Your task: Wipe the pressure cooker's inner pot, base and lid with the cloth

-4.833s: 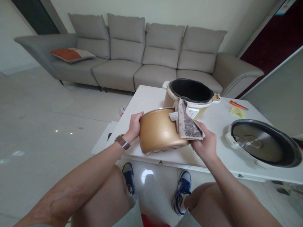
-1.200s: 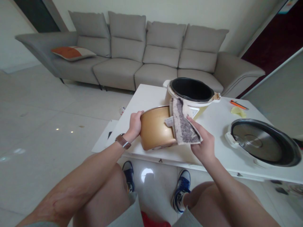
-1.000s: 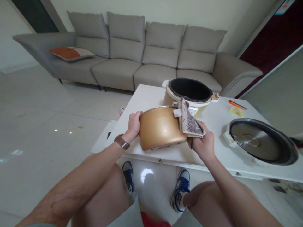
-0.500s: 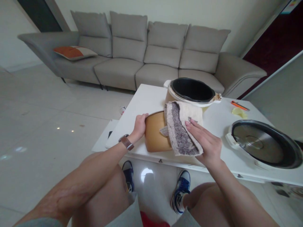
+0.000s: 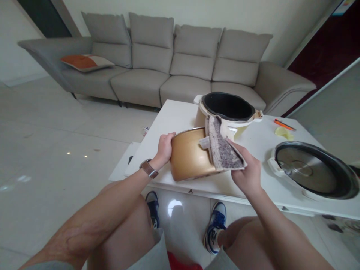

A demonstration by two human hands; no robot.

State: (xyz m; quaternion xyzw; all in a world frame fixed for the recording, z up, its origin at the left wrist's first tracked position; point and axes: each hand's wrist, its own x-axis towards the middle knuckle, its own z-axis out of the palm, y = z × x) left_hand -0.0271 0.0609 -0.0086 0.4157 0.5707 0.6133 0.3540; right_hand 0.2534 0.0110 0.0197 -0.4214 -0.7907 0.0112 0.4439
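Note:
My left hand [image 5: 165,148] grips the rim and left side of a gold rice cooker inner pot [image 5: 188,155], which is tilted above the near part of the white table. Against the pot's right side, my right hand [image 5: 249,167] is closed on a cream and grey-brown cloth [image 5: 223,148] with a small pale tag. Part of that hand's fingers is hidden behind the cloth. Just behind the pot stands the rice cooker body [image 5: 229,107], uncovered, with a black inside.
A detached cooker lid [image 5: 309,170] lies at the right of the white table [image 5: 174,112]. Farther back are an orange utility knife [image 5: 284,125] and a yellowish scrap [image 5: 284,133]. A grey sofa [image 5: 185,84] with an orange and white cushion [image 5: 87,62] stands behind.
My right hand has drawn the cloth toward the right side of the pot and the cloth has folded narrower. More of the gold wall shows. My left hand keeps its hold.

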